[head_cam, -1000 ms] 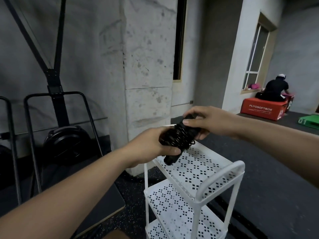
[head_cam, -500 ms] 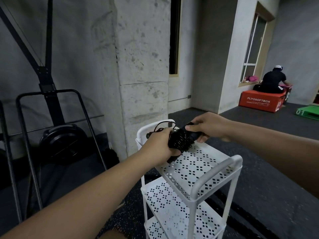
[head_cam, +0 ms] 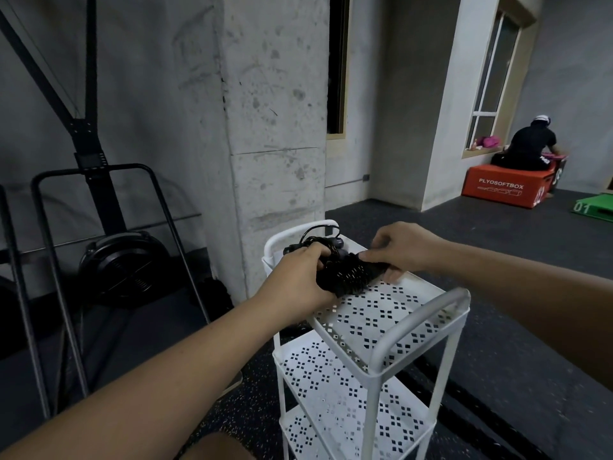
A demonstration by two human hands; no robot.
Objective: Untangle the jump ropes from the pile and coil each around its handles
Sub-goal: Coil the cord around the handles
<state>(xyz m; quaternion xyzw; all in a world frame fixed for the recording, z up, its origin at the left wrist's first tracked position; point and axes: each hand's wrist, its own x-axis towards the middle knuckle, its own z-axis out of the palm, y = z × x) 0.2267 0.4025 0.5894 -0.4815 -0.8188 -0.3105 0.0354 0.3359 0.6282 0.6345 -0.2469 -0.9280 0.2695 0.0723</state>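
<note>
Top shelf of the white cart (head_cam: 381, 313) is bare on its near half, easy reach from above, though the arched end rail (head_cam: 418, 318) spans that edge. Far end's crowded: left hand (head_cam: 298, 280) and right hand (head_cam: 401, 247) grip the coiled jump rope (head_cam: 348, 275), second rope bundle (head_cam: 315, 240) behind, concrete pillar (head_cam: 275, 127) just beside.

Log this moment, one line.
left hand grips coiled jump rope | right hand pinches its other end | rope low over cart top shelf | another rope behind
</note>
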